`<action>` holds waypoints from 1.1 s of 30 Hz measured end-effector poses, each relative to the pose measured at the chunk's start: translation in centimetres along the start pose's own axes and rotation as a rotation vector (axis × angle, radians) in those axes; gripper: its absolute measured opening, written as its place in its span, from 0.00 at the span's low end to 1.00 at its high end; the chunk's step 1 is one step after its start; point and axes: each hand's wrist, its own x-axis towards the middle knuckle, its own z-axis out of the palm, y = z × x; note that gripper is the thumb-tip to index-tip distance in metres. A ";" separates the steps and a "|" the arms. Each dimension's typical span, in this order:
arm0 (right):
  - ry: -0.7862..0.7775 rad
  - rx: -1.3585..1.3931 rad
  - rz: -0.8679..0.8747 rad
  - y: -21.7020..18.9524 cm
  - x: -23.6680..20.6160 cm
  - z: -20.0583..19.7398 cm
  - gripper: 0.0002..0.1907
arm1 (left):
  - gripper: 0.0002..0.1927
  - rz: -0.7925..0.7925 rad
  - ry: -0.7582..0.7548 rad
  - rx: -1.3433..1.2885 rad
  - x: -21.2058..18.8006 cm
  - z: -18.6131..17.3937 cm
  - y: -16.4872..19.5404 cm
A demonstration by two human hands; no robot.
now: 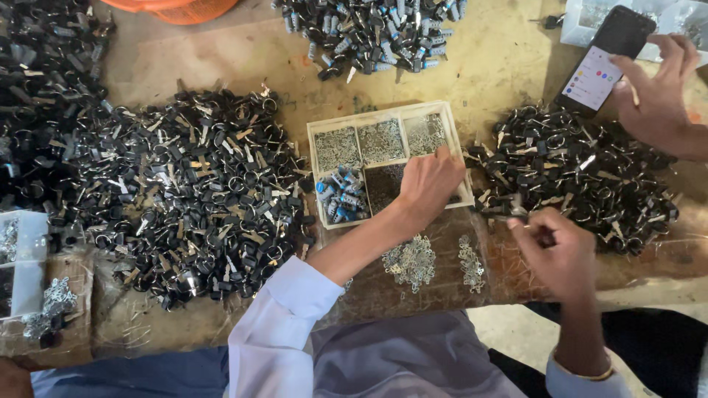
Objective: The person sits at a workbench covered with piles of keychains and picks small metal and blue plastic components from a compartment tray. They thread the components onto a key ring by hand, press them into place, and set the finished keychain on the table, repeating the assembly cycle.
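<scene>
Right hand (pixel 554 247): nearest the camera, fingers pinched narrowly on a small dark part, at the edge of the right-hand key pile (pixel 582 177).
Left hand (pixel 428 184): palm down in the compartmented tray (pixel 384 118); its grip cannot be told.
Tray: long axis left-right.
Surface: worn brown tabletop (pixel 221 51).

A worn, stained wooden table (pixel 487 59) fills the frame. On it, at centre left, lies a large heap of black key fobs with metal blades (pixel 199 191); a second such heap (pixel 582 177) sits at right. Another dark pile (pixel 44 81) covers the upper left corner, and a pile of blue-tipped parts (pixel 376 33) lies at top centre. A divided wooden tray (pixel 383 110) rests at the middle, with small clusters of silver metal pieces (pixel 413 262) just below it.
</scene>
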 end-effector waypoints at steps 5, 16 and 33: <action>-0.079 0.272 -0.325 -2.5 -0.6 2.8 0.14 | 0.09 -0.012 -0.066 -0.102 -1.0 -2.0 -0.4; -0.032 -0.256 -0.504 -5.8 0.2 3.9 0.15 | 0.15 -0.254 0.164 -0.833 -9.1 -9.1 -5.6; -0.315 -0.178 -0.718 -11.6 9.3 8.9 0.08 | 0.11 -0.494 0.355 -1.178 -13.3 -5.3 -6.4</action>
